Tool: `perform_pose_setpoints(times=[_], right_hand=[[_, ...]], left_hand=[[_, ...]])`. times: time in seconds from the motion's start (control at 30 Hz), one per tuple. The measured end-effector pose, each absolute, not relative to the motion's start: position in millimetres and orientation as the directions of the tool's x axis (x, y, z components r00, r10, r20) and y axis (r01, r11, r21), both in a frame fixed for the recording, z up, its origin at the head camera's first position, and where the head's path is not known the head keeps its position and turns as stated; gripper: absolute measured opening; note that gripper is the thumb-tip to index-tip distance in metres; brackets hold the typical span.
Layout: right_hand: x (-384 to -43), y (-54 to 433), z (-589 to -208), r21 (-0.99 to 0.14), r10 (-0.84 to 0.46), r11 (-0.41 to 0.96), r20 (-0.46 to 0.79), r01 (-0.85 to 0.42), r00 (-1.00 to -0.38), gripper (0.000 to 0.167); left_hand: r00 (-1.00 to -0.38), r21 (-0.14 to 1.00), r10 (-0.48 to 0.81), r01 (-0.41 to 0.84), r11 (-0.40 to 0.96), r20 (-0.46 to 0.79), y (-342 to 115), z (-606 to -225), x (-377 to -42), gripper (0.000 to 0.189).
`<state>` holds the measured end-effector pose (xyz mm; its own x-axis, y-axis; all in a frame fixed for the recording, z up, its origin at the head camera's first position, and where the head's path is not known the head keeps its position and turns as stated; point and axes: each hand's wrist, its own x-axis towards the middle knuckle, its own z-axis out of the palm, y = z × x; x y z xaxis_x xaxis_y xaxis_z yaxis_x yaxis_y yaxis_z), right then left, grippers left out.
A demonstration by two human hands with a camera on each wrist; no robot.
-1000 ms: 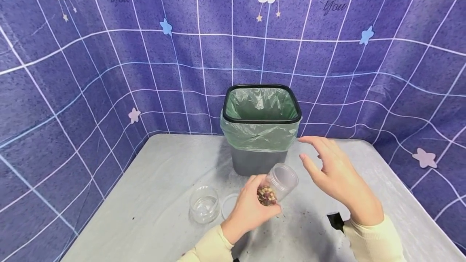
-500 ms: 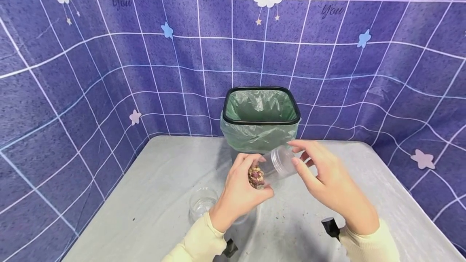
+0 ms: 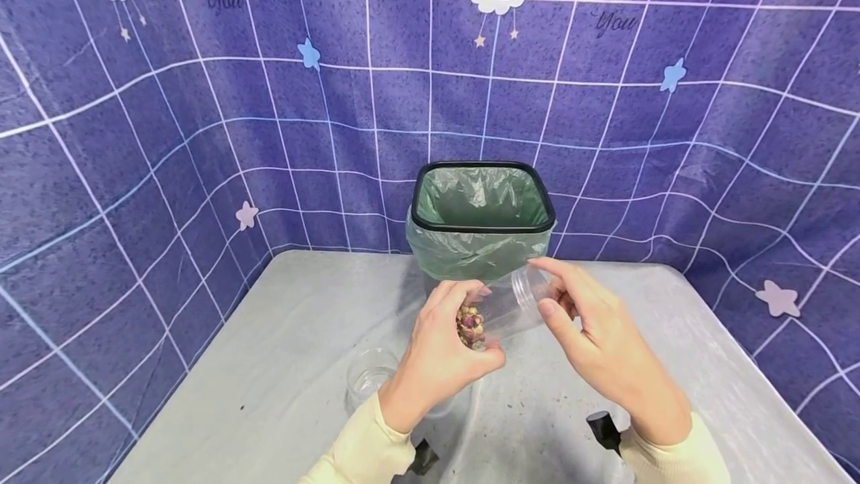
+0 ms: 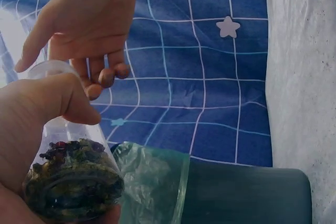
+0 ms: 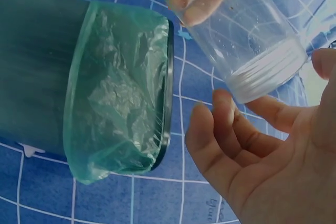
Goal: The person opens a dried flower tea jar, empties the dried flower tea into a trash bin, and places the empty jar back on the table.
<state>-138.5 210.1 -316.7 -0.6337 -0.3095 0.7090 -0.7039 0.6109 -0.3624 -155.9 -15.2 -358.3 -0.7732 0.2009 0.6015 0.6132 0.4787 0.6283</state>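
Note:
My left hand [image 3: 437, 353] grips a clear plastic jar [image 3: 505, 311] around its base end, tilted on its side above the table. Dried flower buds [image 3: 471, 326], reddish and yellowish, lie gathered at the bottom of the jar. The screw-threaded mouth points to the right and carries no lid. Around that mouth my right hand [image 3: 601, 331] is cupped, thumb and forefinger spread at the rim. In the right wrist view, its loosely bent fingers [image 5: 223, 124] lie just below the threaded neck, with the palm bare. The left wrist view shows the buds [image 4: 76, 177] close up in the jar's base.
A grey bin [image 3: 480, 254] with a green liner and black rim stands behind the jar. A clear glass cup [image 3: 366, 376] sits left of my left wrist, and a clear round piece is partly hidden under that wrist. Small crumbs dot the grey table [image 3: 282, 349].
My left hand has lifted the jar up and tilted it further onto its side, mouth to the right. The right hand, earlier apart from it, has come to the jar's mouth.

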Motion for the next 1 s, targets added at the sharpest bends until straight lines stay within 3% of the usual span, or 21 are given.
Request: perform_pose_setpoints(times=[0.13, 0.43, 1.0], right_hand=[[-138.5, 206.4, -318.8, -0.390, -0.263, 0.628, 0.707, -0.673, -0.656, 0.036], [-145.7, 200.9, -325.9, -0.481, -0.129, 0.711, 0.628, -0.513, -0.767, 0.009], [-162.6, 184.0, -345.2, -0.595, -0.013, 0.746, 0.436, -0.299, -0.900, 0.034]], left_hand=[[-0.778, 0.607, 0.236, 0.609, 0.510, 0.582, -16.3, -357.7, -155.2, 0.062], [-0.763, 0.527, 0.325, 0.630, 0.571, 0.560, -13.8, -360.6, -159.0, 0.062], [-0.694, 0.354, 0.304, 0.634, 0.688, 0.653, -17.0, -379.5, -173.5, 0.058]])
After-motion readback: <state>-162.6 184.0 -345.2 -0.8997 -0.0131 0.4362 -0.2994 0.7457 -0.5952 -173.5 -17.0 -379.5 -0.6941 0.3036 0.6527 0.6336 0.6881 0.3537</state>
